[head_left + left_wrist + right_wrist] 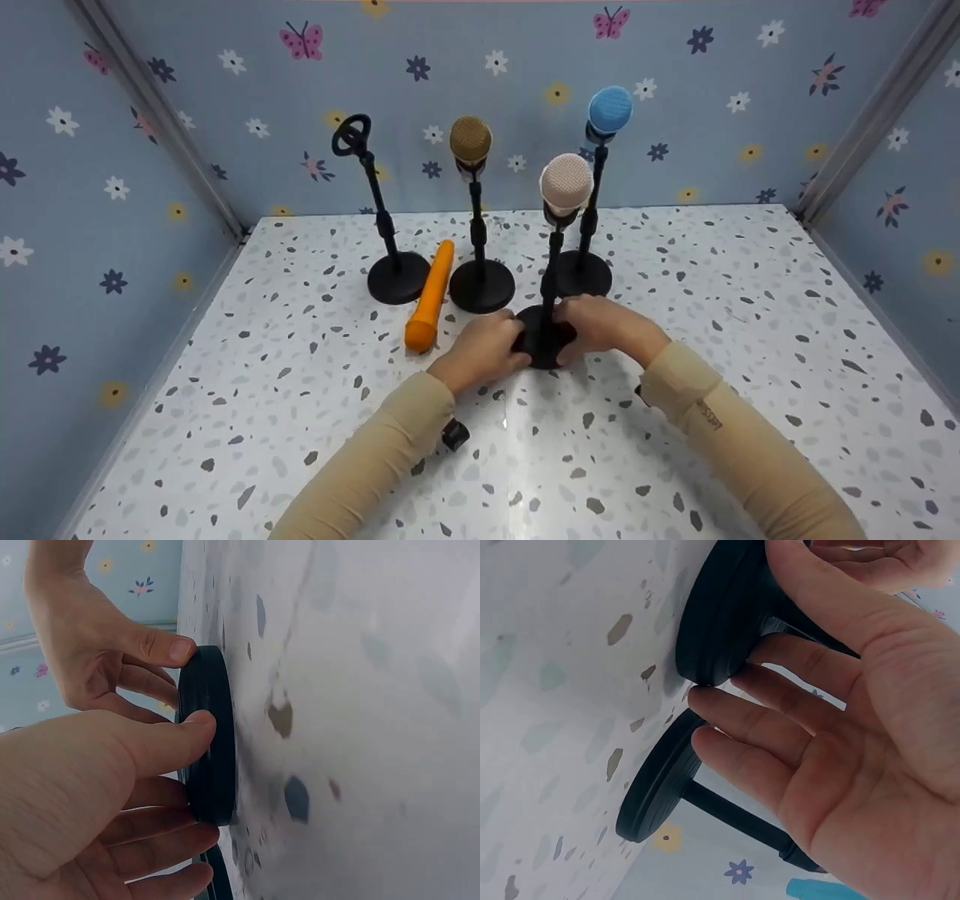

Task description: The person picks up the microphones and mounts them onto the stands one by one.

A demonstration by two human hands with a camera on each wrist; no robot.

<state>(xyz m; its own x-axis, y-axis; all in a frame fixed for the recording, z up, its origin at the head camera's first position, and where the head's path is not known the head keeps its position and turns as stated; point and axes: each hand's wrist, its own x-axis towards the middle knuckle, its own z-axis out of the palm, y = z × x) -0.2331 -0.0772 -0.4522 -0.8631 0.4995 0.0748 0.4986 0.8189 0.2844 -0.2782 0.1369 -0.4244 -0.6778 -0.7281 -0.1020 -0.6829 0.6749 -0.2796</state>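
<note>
A pale pinkish-white microphone [566,184] stands upright in a black desk stand, nearest of the stands. My left hand [484,349] grips the left edge of that stand's round base [541,349], thumb on its near side. From the right, my right hand [607,328] holds the same base between thumb and fingers. In the left wrist view the base rim [217,787] is at the tabletop, with both thumbs on it. Left of my left hand lies an orange microphone [431,300], flat on the table.
Behind are a stand with a gold microphone [471,140], one with a blue microphone [610,110], and a black stand [382,217] with a bare ring holder. The speckled table [285,375] meets flower-patterned walls [525,97] at the back and sides.
</note>
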